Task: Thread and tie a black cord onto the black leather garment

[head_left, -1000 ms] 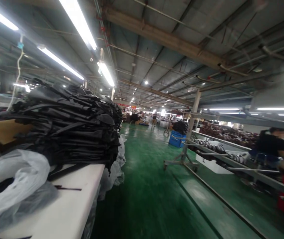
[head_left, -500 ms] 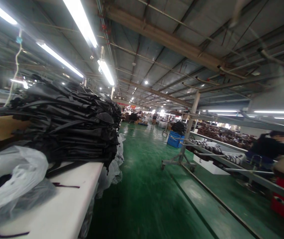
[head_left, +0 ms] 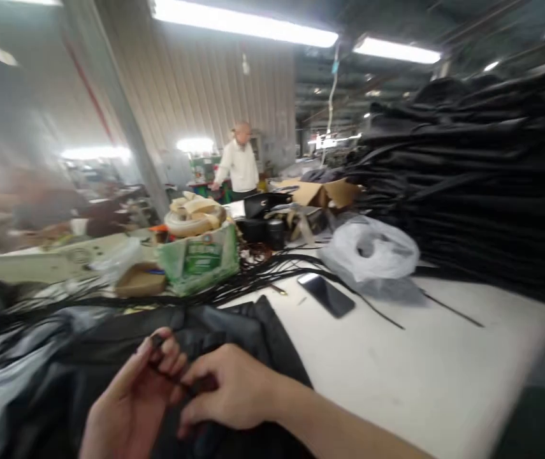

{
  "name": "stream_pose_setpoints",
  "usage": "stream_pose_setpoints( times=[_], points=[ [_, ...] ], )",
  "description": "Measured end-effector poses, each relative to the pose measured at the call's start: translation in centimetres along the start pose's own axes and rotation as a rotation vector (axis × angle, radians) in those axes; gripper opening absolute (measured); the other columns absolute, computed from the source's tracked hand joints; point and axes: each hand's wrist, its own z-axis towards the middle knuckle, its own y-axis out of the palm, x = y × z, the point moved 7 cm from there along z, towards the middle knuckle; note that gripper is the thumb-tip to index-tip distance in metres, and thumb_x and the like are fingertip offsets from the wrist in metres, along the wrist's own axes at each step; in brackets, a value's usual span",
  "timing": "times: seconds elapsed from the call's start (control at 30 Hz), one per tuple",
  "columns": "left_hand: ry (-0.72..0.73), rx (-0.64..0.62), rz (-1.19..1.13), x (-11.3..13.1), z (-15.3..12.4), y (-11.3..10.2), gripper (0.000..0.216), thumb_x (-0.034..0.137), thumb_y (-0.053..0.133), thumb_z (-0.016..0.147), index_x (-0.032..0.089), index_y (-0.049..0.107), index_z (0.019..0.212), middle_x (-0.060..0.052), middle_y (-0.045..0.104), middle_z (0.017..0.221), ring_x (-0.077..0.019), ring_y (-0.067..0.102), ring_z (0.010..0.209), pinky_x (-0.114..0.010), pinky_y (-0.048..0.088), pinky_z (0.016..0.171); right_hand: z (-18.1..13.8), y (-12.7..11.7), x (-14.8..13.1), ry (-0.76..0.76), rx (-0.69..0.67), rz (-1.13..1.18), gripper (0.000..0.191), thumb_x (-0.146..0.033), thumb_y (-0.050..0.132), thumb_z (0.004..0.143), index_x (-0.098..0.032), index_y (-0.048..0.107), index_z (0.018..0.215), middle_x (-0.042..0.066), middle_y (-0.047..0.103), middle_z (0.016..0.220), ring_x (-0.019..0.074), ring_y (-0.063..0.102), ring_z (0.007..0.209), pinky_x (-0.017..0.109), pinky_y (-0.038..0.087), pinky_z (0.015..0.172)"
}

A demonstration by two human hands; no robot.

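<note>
1. Swinging round from the aisle view of half a second before, the camera had left the green floor and the roof beams and now looked down on the table (head_left: 420, 376), so both hands had come into sight for the first time.
2. The left hand (head_left: 131, 398) was curled, its fingertips (head_left: 157, 344) pinched on a thin black strap (head_left: 176, 381) that ran across to the right hand.
3. The right hand (head_left: 227, 392) was bent over the strap's other end, its thumb and fingers closing on it; blur hid how firm that grip was.
4. The strap lay just above a dark sheet (head_left: 215, 331) of leather-like stuff spread over the near table edge, right under both hands.
5. The black stack (head_left: 482, 191), earlier on the left of the view, now rose on the right, well apart from the hands.
6. Between stack and hands lay a white bag (head_left: 372, 252), a phone (head_left: 327, 294) face up, and loose black cords (head_left: 262, 280) fanning over the table.
7. Farther back stood a green bag (head_left: 200, 258) heaped with tan rolls, and a person (head_left: 239, 162) in a white shirt stood beyond the table.
8. Judged from this turn, attention had gone back to the strap in hand.
</note>
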Motion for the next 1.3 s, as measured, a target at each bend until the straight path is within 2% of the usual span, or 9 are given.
stream_pose_setpoints(
  times=[0.1,0.23,0.4,0.47,0.53,0.77,0.9,1.13,1.3],
  points=[
    [0.049,0.058,-0.131,1.7,0.5,0.0,0.012,0.018,0.076,0.099,0.013,0.078,0.109,-0.004,0.06,0.094,-0.0156,0.06,0.077,-0.03,0.063,0.07,-0.1,-0.3,0.5,0.116,-0.046,0.393,0.061,-0.033,0.092,0.081,-0.018,0.078,0.138,0.007,0.081,0.112,0.0189,0.078,0.077,0.027,0.062,0.07],
    [0.07,0.085,-0.159,1.0,0.8,0.9,0.016,0.02,0.071,0.105,0.01,0.081,0.111,-0.006,0.062,0.096,-0.0153,0.06,0.076,-0.028,0.063,0.068,-1.3,-2.3,-1.3,0.088,0.037,0.398,0.052,-0.049,0.088,0.094,-0.013,0.082,0.13,0.01,0.083,0.102,0.008,0.059,0.059,0.021,0.044,0.061],
    [0.094,0.026,-0.087,0.6,0.4,0.5,0.029,0.021,0.097,0.086,0.009,0.084,0.109,-0.007,0.066,0.094,-0.0172,0.064,0.081,-0.029,0.069,0.074,-1.4,-2.4,-1.6,0.074,0.098,0.058,0.044,-0.054,0.088,0.098,-0.013,0.087,0.082,0.005,0.074,0.069,0.0108,0.05,0.056,0.027,0.036,0.058],
    [0.1,0.031,-0.03,0.6,0.3,0.3,0.047,0.025,0.109,0.072,0.009,0.085,0.109,-0.007,0.068,0.093,-0.0176,0.067,0.083,-0.028,0.071,0.079,-1.4,-2.2,-1.5,0.039,0.101,-0.043,0.018,-0.034,0.089,0.094,-0.016,0.092,0.092,0.003,0.081,0.08,0.0143,0.063,0.067,0.026,0.044,0.067],
    [0.087,0.062,0.019,0.4,0.1,0.1,0.061,0.029,0.117,0.059,0.01,0.086,0.108,-0.007,0.071,0.093,-0.0186,0.071,0.085,-0.027,0.072,0.081,-1.4,-1.7,-1.7,-0.022,0.091,-0.1,0.018,-0.022,0.087,0.091,-0.02,0.094,0.108,0.001,0.085,0.095,0.0169,0.071,0.08,0.026,0.049,0.076],
    [0.059,0.087,0.141,-0.2,-0.3,0.3,0.065,0.038,0.118,0.058,0.014,0.087,0.109,-0.009,0.079,0.099,-0.0188,0.077,0.085,-0.024,0.071,0.078,-1.0,-0.2,-2.8,-0.33,0.218,-0.706,0.042,-0.059,0.101,0.093,-0.021,0.082,0.095,0.0,0.083,0.095,0.0209,0.076,0.092,0.037,0.042,0.086],
    [0.005,0.109,0.22,-0.8,-0.7,0.4,0.072,0.041,0.119,0.05,0.018,0.088,0.11,-0.009,0.08,0.098,-0.0204,0.075,0.078,-0.018,0.06,0.05,-1.0,0.2,-2.9,-0.412,0.281,-0.887,0.025,-0.044,0.094,0.103,-0.024,0.082,0.112,0.001,0.085,0.113,0.0227,0.078,0.105,0.04,0.044,0.089],
    [-0.024,0.12,0.266,-1.1,-0.8,0.6,0.07,0.042,0.118,0.052,0.013,0.088,0.109,-0.012,0.079,0.103,-0.0229,0.075,0.086,-0.022,0.066,0.062,-1.7,-0.1,-3.5,-0.511,0.314,-0.64,0.009,-0.029,0.084,0.105,-0.021,0.087,0.108,0.006,0.086,0.11,0.0237,0.081,0.101,0.033,0.059,0.093],
    [0.034,0.05,0.057,-0.8,0.4,0.5,0.052,0.032,0.113,0.066,0.015,0.086,0.107,-0.008,0.074,0.108,-0.0185,0.069,0.093,-0.025,0.069,0.076,-3.8,-4.7,-8.3,-0.438,0.482,0.237,0.029,-0.048,0.084,0.108,-0.02,0.078,0.105,0.008,0.085,0.108,0.0222,0.083,0.098,0.031,0.065,0.093]
  ],
)
